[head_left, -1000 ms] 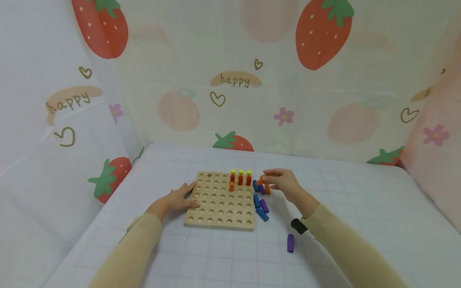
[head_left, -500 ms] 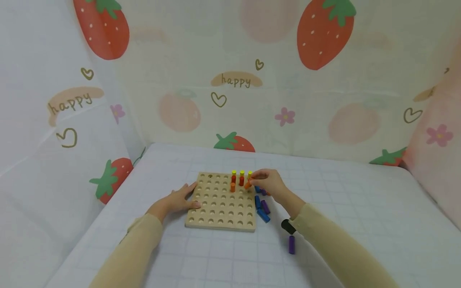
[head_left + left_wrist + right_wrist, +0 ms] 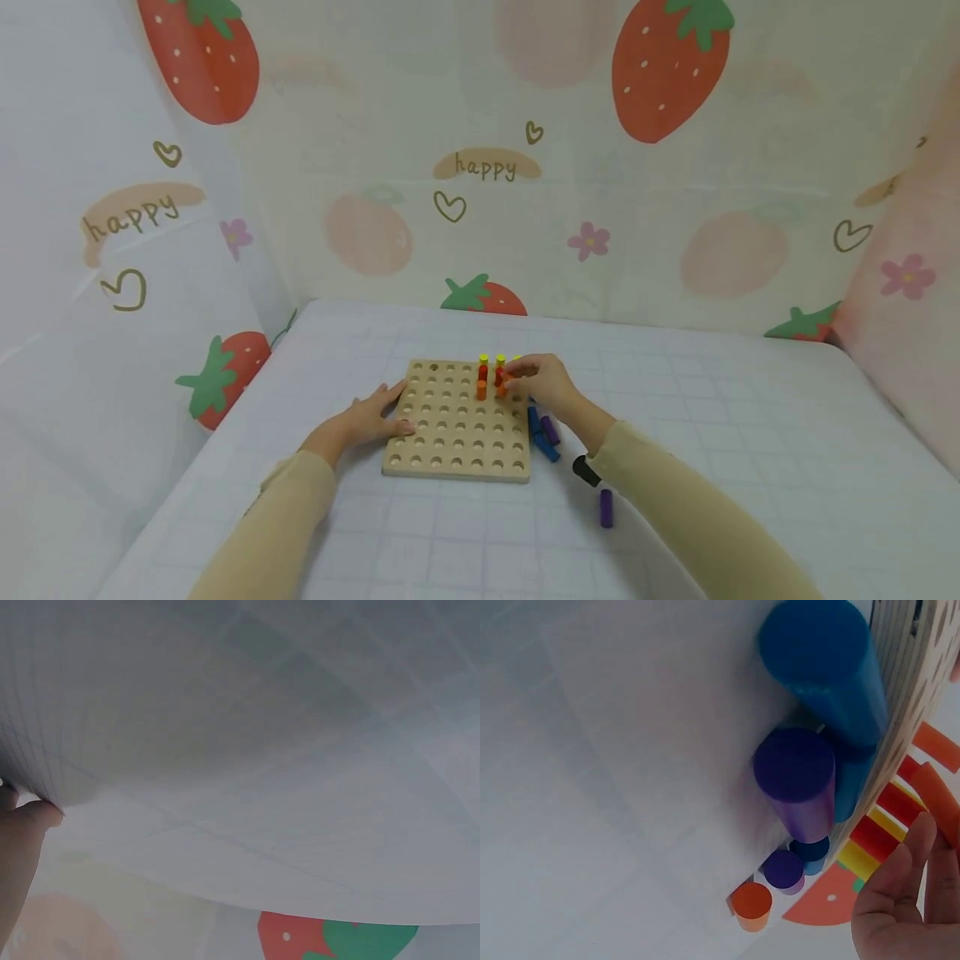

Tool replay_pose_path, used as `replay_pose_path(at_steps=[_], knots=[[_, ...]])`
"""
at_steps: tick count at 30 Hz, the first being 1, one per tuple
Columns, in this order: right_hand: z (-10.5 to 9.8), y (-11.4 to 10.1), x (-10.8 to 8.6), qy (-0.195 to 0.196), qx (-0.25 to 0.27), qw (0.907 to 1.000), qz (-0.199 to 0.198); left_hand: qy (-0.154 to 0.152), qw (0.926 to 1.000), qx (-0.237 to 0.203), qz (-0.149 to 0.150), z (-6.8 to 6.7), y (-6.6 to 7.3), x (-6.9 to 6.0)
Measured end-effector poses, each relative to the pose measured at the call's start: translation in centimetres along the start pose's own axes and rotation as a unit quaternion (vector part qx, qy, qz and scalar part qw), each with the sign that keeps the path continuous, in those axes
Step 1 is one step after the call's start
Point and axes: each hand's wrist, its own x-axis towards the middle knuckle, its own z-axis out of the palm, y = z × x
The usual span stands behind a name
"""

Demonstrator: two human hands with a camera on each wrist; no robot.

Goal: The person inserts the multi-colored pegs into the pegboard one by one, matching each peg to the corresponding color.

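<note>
A wooden pegboard (image 3: 450, 429) with rows of holes lies on the table. At its back right, yellow pegs (image 3: 500, 360) stand in one row, with red pegs (image 3: 482, 374) in front and one orange peg (image 3: 482, 390) before those. My right hand (image 3: 551, 387) pinches another orange peg (image 3: 937, 796) between thumb and fingertips, just right of the standing orange one. Whether its lower end is inside a hole cannot be made out. My left hand (image 3: 369, 419) rests against the board's left edge, thumb on top. My right hand partly hides the red and yellow pegs behind it.
Blue pegs (image 3: 547, 447) and a purple peg (image 3: 551, 430) lie along the board's right edge. A loose orange peg (image 3: 751, 904) shows in the right wrist view. Nearer the front lies a separate purple peg (image 3: 606, 508). A strawberry-print curtain (image 3: 645, 192) stands behind the table.
My right hand has carried the orange peg left from the loose pegs, over the board, to beside the standing orange peg. My left hand has stayed at the board's edge.
</note>
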Motion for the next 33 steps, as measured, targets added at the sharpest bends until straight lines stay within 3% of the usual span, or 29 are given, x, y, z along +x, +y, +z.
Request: replay_pose_path(at_steps=[20,33], knots=[[0.89,-0.22,0.36,0.002,-0.03,0.999,0.034,0.0,1.0,-0.001,-0.003,-0.17,0.13,-0.35],[0.64,-0.31,0.13,-0.001,0.004,0.998,0.063,0.0,1.0,-0.003,0.003,-0.12,0.05,-0.27]])
